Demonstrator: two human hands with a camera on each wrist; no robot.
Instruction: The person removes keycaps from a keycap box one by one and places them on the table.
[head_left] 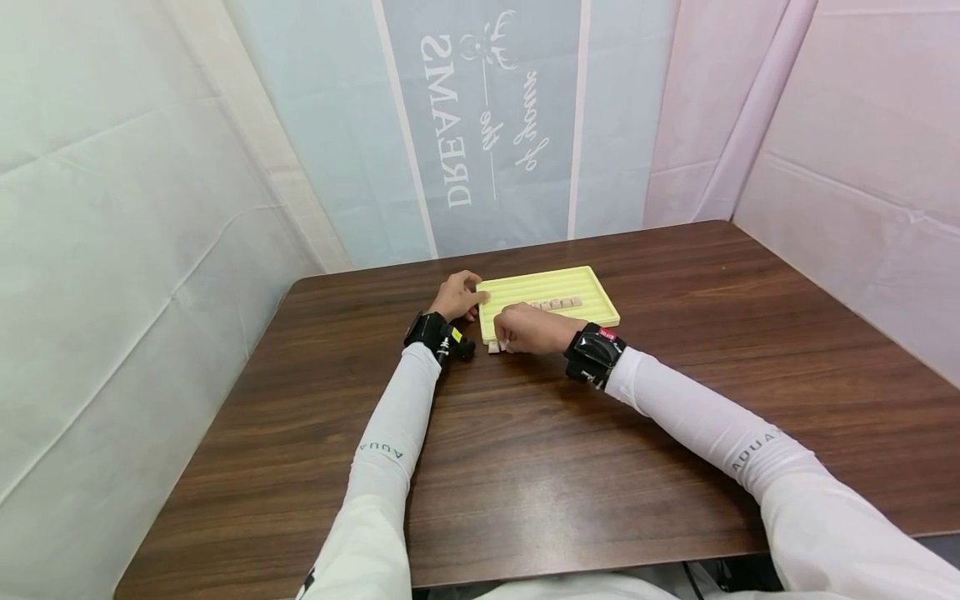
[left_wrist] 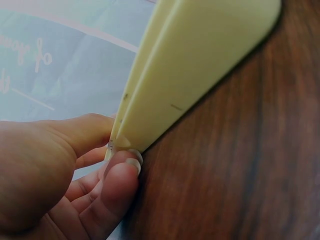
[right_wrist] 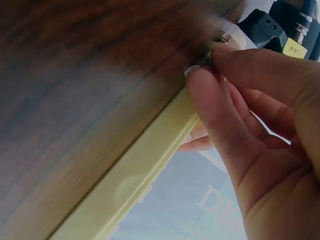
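While the left hand (head_left: 454, 297) grips it, the tray (head_left: 542, 286) stretches lengthwise rightward.

Pale sheets (head_left: 135, 250) hang on three sides of a dark wood-grain table (head_left: 570, 483), the bluish back panel (head_left: 517, 204) bearing white lettering (head_left: 447, 121).

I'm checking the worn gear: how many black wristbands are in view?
2: a left wristband, behind the left hand gripping the yellow tray, and a right wristband, behind the right hand at the tray's near edge.
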